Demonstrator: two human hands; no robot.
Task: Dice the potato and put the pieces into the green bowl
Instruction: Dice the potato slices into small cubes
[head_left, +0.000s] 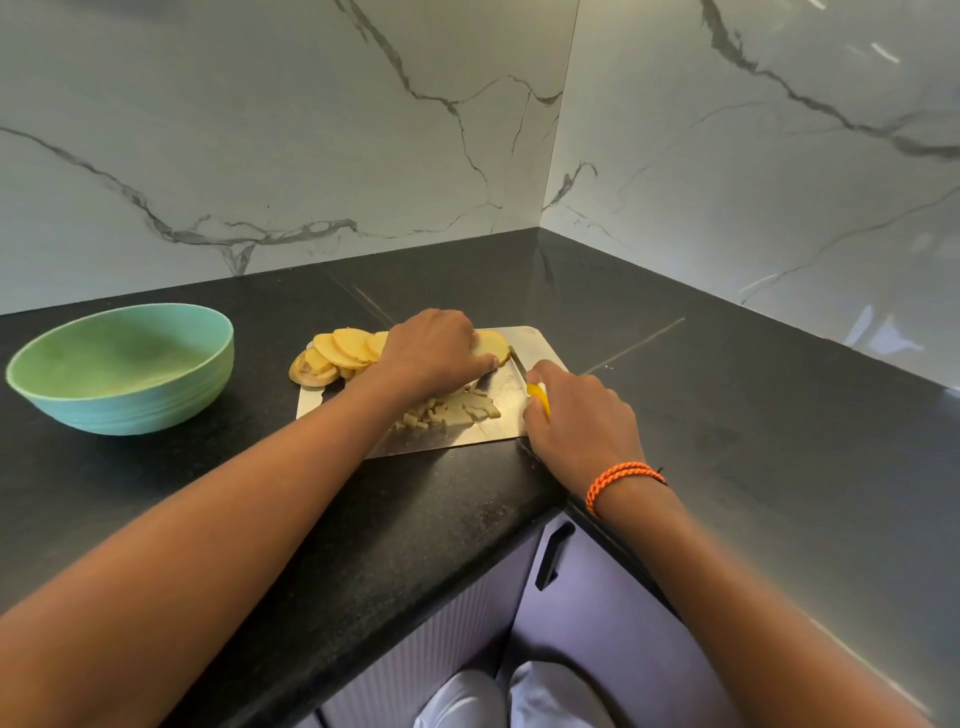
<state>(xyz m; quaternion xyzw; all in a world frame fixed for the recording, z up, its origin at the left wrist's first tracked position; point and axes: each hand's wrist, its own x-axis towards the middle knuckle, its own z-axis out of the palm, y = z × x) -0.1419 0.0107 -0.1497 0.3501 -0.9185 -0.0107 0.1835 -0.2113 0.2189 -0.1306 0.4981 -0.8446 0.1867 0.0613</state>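
Left of the board, green bowl (119, 366); left hand (428, 348) presses slices (343, 348), right hand (576, 410) grips knife (537, 396).

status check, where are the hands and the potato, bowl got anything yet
Left hand pressing potato slices on steel board. Right hand gripping yellow-handled knife, blade beside slices. Some dice cut; green bowl empty. Nothing in the way.
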